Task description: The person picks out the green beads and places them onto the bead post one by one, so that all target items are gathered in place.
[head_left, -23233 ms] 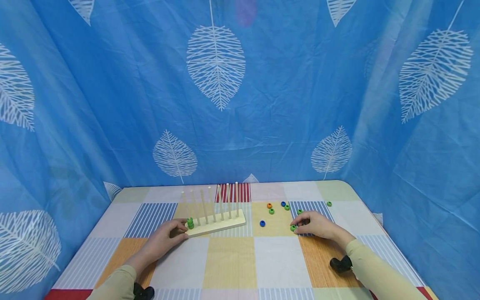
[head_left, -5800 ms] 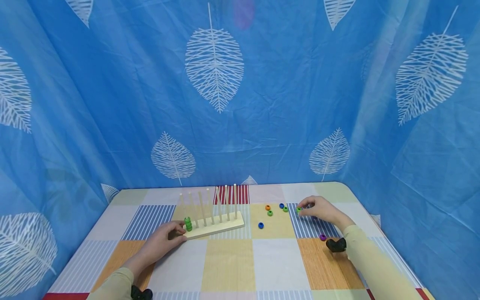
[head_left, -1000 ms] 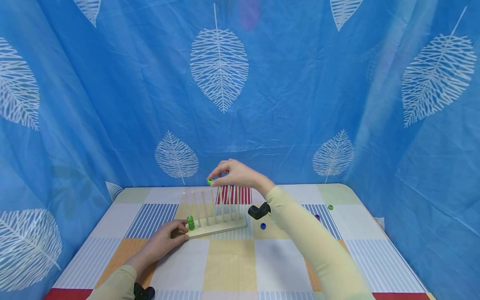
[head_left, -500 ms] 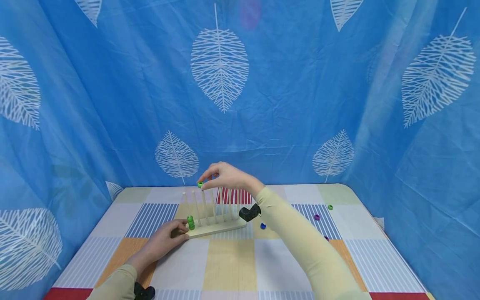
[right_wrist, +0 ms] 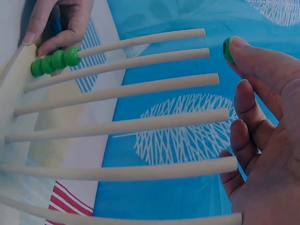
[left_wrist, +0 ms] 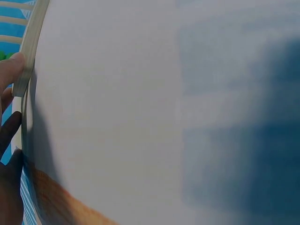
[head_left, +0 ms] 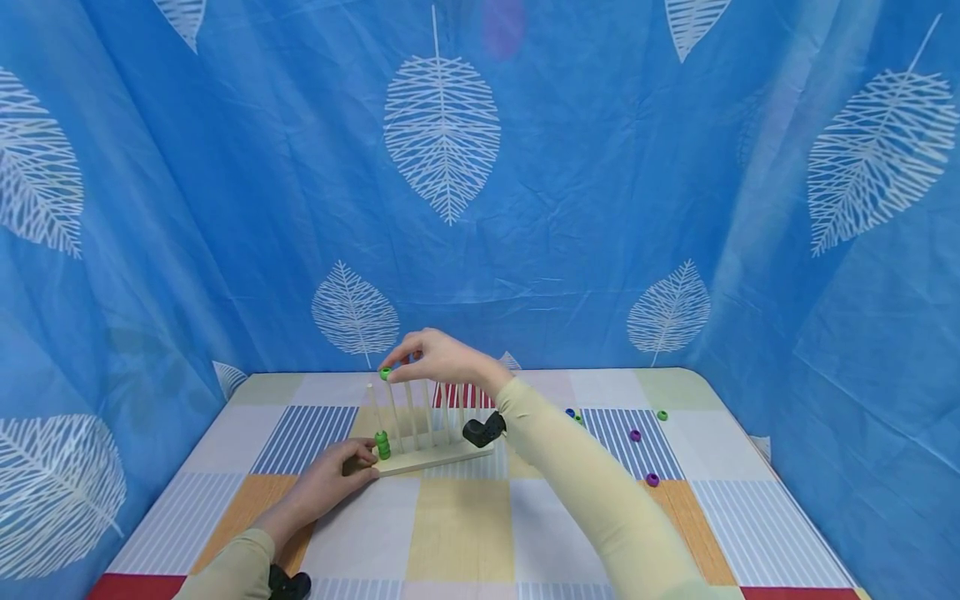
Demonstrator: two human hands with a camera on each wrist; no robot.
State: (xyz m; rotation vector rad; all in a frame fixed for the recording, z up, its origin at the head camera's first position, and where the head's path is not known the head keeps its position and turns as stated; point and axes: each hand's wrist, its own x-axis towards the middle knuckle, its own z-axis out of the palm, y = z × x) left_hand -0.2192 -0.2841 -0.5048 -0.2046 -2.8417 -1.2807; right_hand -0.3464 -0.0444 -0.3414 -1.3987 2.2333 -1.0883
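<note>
A pale wooden peg rack (head_left: 435, 457) stands on the table, with a row of several upright pegs. Several green beads (right_wrist: 56, 61) are stacked on its leftmost peg. My left hand (head_left: 333, 479) grips the rack's left end, thumb on the near side; in the left wrist view its thumb (left_wrist: 11, 65) lies against the base. High over the rack, my right hand (head_left: 438, 357) pinches one green bead (head_left: 386, 374) between thumb and forefinger. In the right wrist view this bead (right_wrist: 228, 50) is just off the tip of the second peg (right_wrist: 140, 61), its hole facing the peg.
Two purple beads (head_left: 635, 435) and a green bead (head_left: 662, 415) lie on the right of the checked tablecloth (head_left: 465, 533). A blue bead (head_left: 570, 412) shows beside the right sleeve (head_left: 592, 492), which hides part of the table. Blue leaf-patterned curtains (head_left: 525, 250) enclose the table.
My right hand has carried the green bead left along the peg tops to the second peg. Seconds before, it was at a green bead on the table. My left hand stays on the rack.
</note>
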